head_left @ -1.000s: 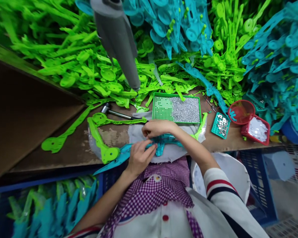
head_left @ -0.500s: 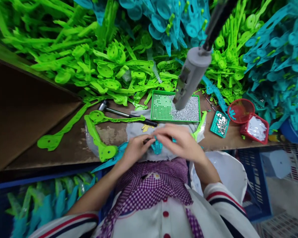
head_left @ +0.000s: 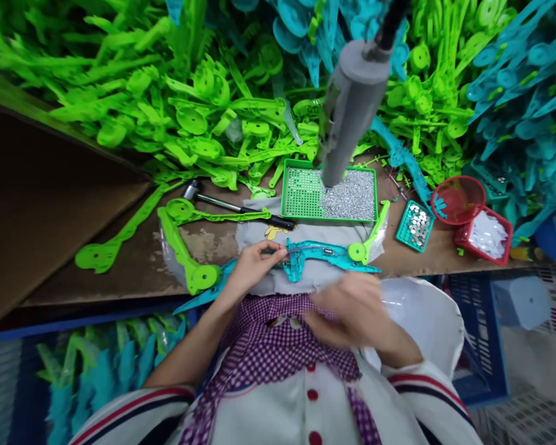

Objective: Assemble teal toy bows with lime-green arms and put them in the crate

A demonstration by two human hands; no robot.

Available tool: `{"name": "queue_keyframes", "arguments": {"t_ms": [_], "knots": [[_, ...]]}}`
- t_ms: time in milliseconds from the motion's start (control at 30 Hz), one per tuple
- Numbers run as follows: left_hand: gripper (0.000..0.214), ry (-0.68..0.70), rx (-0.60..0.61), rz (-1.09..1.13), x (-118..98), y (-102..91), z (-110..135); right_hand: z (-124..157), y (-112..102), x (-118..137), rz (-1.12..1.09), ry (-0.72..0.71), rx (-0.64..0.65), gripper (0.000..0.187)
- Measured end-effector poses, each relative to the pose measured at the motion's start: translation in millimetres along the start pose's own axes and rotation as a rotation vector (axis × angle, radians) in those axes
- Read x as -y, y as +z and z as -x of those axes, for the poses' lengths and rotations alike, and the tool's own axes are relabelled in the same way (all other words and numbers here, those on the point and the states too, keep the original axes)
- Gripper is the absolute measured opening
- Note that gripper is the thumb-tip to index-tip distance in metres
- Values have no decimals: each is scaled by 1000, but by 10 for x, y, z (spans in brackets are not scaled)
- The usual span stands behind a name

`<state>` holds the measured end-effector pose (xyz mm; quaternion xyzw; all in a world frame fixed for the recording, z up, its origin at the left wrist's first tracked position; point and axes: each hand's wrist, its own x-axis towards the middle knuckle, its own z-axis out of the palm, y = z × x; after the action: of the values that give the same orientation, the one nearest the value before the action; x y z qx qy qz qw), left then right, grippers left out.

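Note:
A curved blue plastic part (head_left: 327, 249), shaped like a toy bow, lies across a grey cloth (head_left: 254, 232) in front of me, its hollow inner side facing up. Along its trough runs a thin reddish wire (head_left: 306, 248). My left hand (head_left: 257, 266) is at the left of the part's centre, thumb and fingers pinched at the wire's end. Below the part, over the checked apron, my right hand (head_left: 349, 306) is smeared by motion and apart from it; its fingers cannot be made out. Green arms (head_left: 185, 247) lie by both ends of the part.
Behind the cloth lie a hammer (head_left: 231, 206) and a green tray (head_left: 301, 217) of small metal pieces. A grey power screwdriver (head_left: 352, 105) hangs above. Rightward stand a teal tray (head_left: 416, 225) of silver discs and red containers (head_left: 458, 201). Green and blue parts pile up behind.
My right hand has drawn back from the blue part toward my body and right, uncovering the part and its wire. My left hand stays at about the same spot.

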<state>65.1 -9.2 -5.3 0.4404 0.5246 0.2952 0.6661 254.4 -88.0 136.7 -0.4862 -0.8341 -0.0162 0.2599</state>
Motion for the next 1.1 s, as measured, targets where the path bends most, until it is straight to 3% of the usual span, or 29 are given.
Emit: {"name": "queue_keyframes", "arguments": {"t_ms": [133,200,267,367,433,533,633,733,833,933,1100], "knots": [[50,25,16,-74,18,-25,-12,158,836,-154,1,130,227,38],[49,34,21,-89,25,-37,-20,255,1070,-159,-14,243,332,33],[48,34,42,-79,30,-47,-22,335,1164,-158,-46,303,367,30],[45,22,89,-79,32,-60,-5,396,1092,-209,-125,341,334,25],[41,93,98,-130,34,-62,35,372,965,-301,-206,401,276,22],[27,382,38,-389,36,-42,142,193,786,-513,-337,489,250,20],[16,737,-20,-743,35,-12,249,-96,742,-739,-452,419,360,20],[24,979,85,-1008,41,-10,268,-329,825,-894,-570,322,493,22],[31,1043,245,-1112,67,-24,201,-419,918,-975,-643,323,572,19],[38,1041,306,-1026,113,3,133,-407,928,-1016,-667,332,599,16],[29,900,120,-734,177,128,123,-267,804,-1027,-551,258,424,23]]}}
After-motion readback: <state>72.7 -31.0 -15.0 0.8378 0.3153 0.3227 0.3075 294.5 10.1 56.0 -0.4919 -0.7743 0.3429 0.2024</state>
